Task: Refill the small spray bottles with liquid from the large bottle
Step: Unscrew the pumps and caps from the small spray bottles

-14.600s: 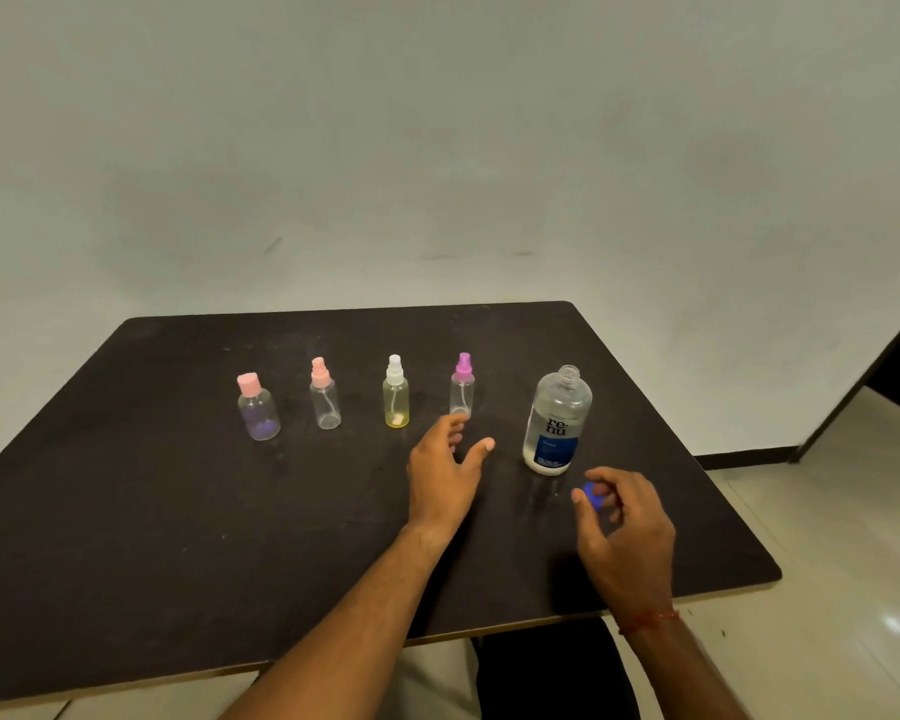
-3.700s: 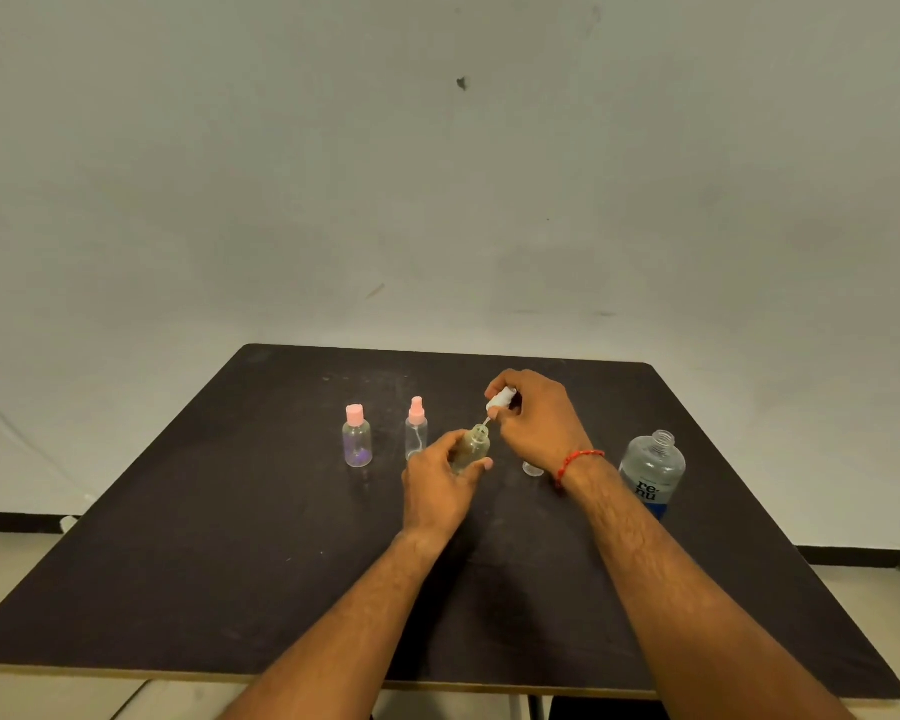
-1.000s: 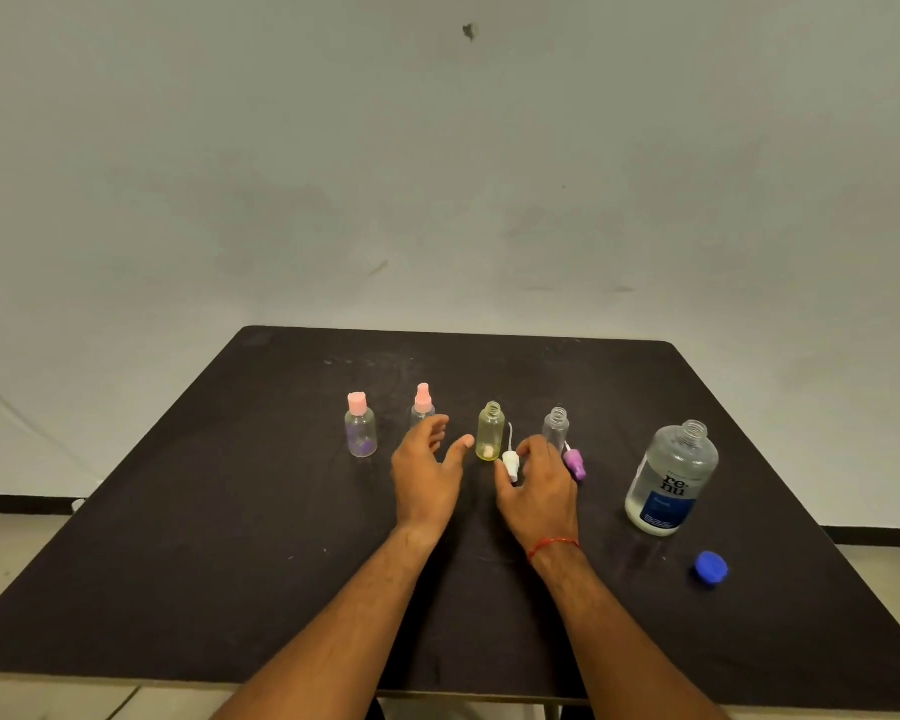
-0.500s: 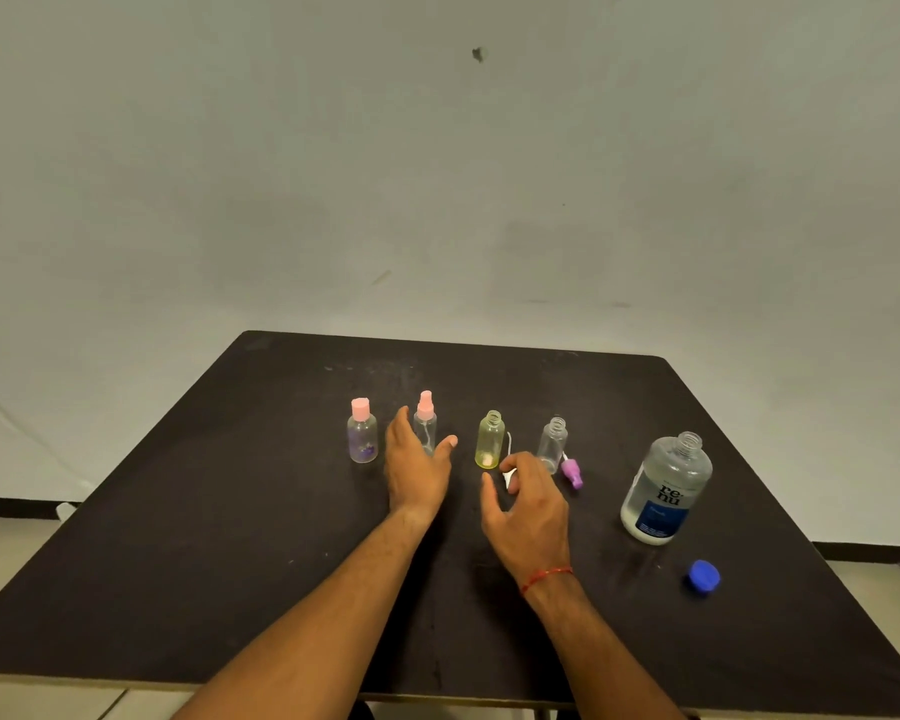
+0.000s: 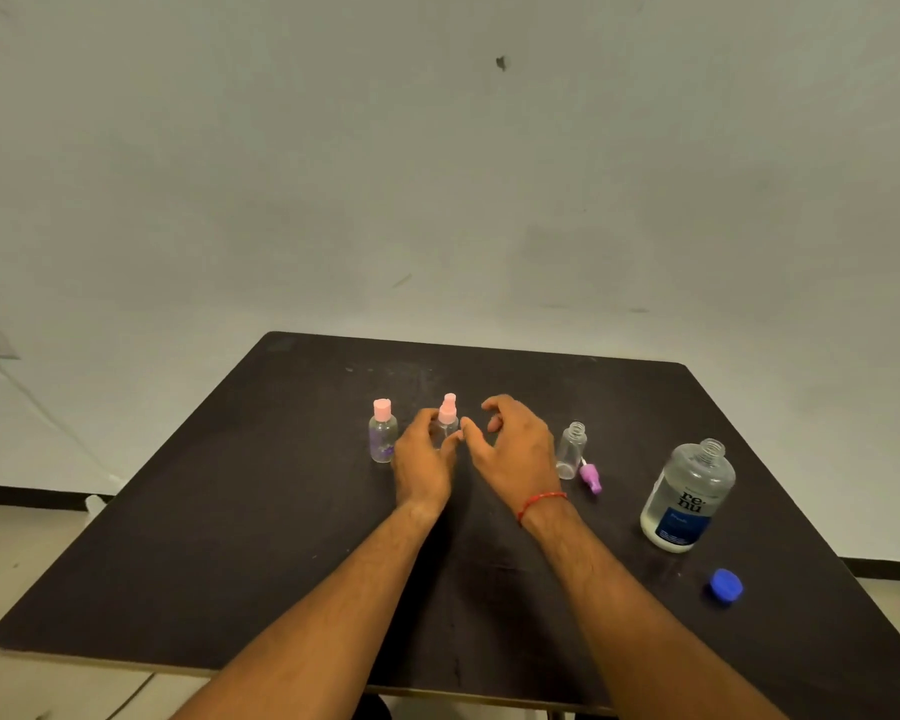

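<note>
A: What lies nearest the person?

B: A blue cap (image 5: 726, 584), on the dark table (image 5: 204, 537). It sits well out to the right of the right hand (image 5: 513, 452) and closer to the person than that hand. Just past the cap the large bottle (image 5: 689, 496) stands upright with its neck uncapped.

A: And the hands themselves?

B: The right hand has a red thread (image 5: 541, 498) on its wrist and holds nothing. Its fingers are spread and loosely curved, and the thumb reaches toward the left hand (image 5: 422, 459). The left hand has its fingers and thumb curled round the body of the pink-topped spray bottle (image 5: 447, 415), which stands upright.

A: What is around them?

B: Just right of the right hand, a purple spray top (image 5: 591, 478) lies on its side at the foot of a clear small bottle (image 5: 571, 449). That bottle stands upright with an open neck. Just left of the left hand stands a pink-capped bottle (image 5: 383, 433) with a purple tint low inside. Anything behind the right hand is hidden.
</note>
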Available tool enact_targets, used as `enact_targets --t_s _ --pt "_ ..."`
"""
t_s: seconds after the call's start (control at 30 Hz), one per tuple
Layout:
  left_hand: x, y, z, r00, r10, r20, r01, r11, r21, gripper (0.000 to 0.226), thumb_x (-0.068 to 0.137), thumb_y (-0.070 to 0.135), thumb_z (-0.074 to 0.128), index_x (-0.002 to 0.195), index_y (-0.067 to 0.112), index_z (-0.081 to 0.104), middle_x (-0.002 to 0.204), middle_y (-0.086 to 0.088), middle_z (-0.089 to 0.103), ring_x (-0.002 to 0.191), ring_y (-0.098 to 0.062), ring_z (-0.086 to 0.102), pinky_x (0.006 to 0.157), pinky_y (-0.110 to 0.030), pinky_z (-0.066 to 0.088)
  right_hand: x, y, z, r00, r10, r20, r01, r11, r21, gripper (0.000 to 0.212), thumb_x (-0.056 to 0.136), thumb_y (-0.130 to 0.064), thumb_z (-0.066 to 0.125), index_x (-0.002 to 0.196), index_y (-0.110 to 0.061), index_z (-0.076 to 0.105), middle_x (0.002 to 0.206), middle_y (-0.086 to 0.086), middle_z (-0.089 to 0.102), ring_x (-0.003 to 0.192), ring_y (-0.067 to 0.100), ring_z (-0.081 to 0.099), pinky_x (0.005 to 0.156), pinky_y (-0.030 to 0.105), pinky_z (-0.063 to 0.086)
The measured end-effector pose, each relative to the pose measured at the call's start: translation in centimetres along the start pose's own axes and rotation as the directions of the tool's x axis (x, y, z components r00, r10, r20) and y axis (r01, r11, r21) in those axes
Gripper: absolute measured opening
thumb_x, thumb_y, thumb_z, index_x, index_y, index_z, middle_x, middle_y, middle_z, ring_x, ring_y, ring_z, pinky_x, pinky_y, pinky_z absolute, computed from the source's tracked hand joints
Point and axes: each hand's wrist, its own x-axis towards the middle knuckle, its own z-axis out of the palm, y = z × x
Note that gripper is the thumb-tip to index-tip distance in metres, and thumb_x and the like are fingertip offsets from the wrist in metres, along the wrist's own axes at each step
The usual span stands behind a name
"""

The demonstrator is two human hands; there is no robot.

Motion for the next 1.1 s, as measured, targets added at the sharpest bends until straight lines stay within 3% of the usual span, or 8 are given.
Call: enact_targets --t_s 0.17,0.37,0.6,0.7,0.87,0.97,1.03,1.1 --pt "-0.5 0.8 -0.9 0.997 0.070 -0.029 -0.073 0.993 -0.097 0.004 0.091 0.020 0.069 0.091 0.017 0.068 0.085 0.005 0.068 0.090 -0.020 0.069 0.084 -0.046 0.060 2.2 -1.4 0.5 0.989 0.039 0.143 -0.037 0.999 -0.013 0.038 0.084 -0.055 0.064 0.106 -0.023 0.063 0.076 -0.007 0.060 0.071 0.008 0.058 0.065 0.027 0.052" --pt "-1.6 1.4 -1.7 0.989 0.147 -0.011 -0.147 0.988 -0.051 0.011 0.091 0.007 0.070 0.100 0.013 0.073 0.091 0.010 0.070 0.095 -0.007 0.068 0.088 -0.028 0.057 3.3 -2.1 0.5 0.956 -0.001 0.292 0.016 0.999 -0.049 0.019 0.084 -0.039 0.070 0.079 -0.023 0.062 0.075 -0.004 0.064 0.071 0.014 0.060 0.064 0.034 0.053" --pt "-1.9 1.1 -1.8 0.987 0.149 0.068 -0.154 0.985 0.075 0.012 0.091 0.013 0.071 0.102 0.017 0.071 0.085 0.008 0.067 0.084 -0.008 0.066 0.081 -0.028 0.058 3.0 -2.4 -0.4 0.886 -0.133 0.444 0.190 0.978 -0.085 0.017 0.074 -0.007 0.070 0.084 -0.021 0.065 0.089 -0.003 0.061 0.085 0.017 0.055 0.070 0.028 0.042" --pt "-2.1 1.2 -1.8 0.986 0.161 0.051 -0.165 0.984 0.074 0.008 0.090 0.010 0.071 0.096 0.015 0.071 0.077 0.013 0.062 0.076 -0.006 0.061 0.074 -0.020 0.052 2.7 -2.2 -0.8 0.878 -0.180 0.443 0.219 0.975 -0.039 0.024 0.069 -0.002 0.072 0.083 -0.020 0.069 0.091 -0.006 0.064 0.090 0.015 0.055 0.081 0.035 0.051" --pt "-1.9 1.0 -1.9 0.989 0.147 0.022 -0.148 0.987 0.057 0.017 0.091 0.010 0.069 0.107 0.016 0.073 0.089 0.007 0.070 0.087 -0.009 0.066 0.082 -0.025 0.056 2.1 -1.9 -0.9 0.898 -0.152 0.413 0.139 0.988 0.061 0.047 0.075 -0.017 0.070 0.120 -0.030 0.061 0.108 -0.005 0.059 0.097 0.010 0.056 0.087 0.023 0.048" --pt "-2.0 1.3 -1.9 0.987 0.159 0.017 -0.160 0.987 0.022 0.013 0.091 0.014 0.071 0.104 0.017 0.073 0.090 0.008 0.071 0.089 -0.008 0.068 0.085 -0.024 0.056 2.3 -2.0 -0.5 0.946 -0.073 0.317 0.091 0.995 -0.044 0.020 0.081 -0.033 0.068 0.099 -0.027 0.060 0.090 -0.007 0.060 0.081 0.011 0.057 0.073 0.029 0.050" --pt "-2.1 1.3 -1.8 0.988 0.151 0.021 -0.151 0.988 0.026 0.013 0.090 0.017 0.073 0.104 0.017 0.073 0.089 0.008 0.071 0.089 -0.007 0.068 0.085 -0.023 0.056 2.6 -2.3 -0.4 0.942 -0.044 0.333 0.074 0.994 -0.078 0.010 0.081 -0.026 0.068 0.088 -0.025 0.061 0.087 -0.005 0.062 0.081 0.015 0.059 0.073 0.036 0.053" --pt "-2.2 1.4 -1.8 0.990 0.138 0.017 -0.139 0.990 0.034 0.012 0.091 0.018 0.072 0.103 0.015 0.073 0.084 0.008 0.069 0.083 -0.007 0.066 0.080 -0.023 0.055 2.6 -2.6 -0.5 0.914 -0.076 0.398 0.094 0.995 -0.025 0.022 0.074 -0.011 0.069 0.092 -0.024 0.065 0.093 -0.003 0.064 0.087 0.016 0.059 0.079 0.036 0.053"
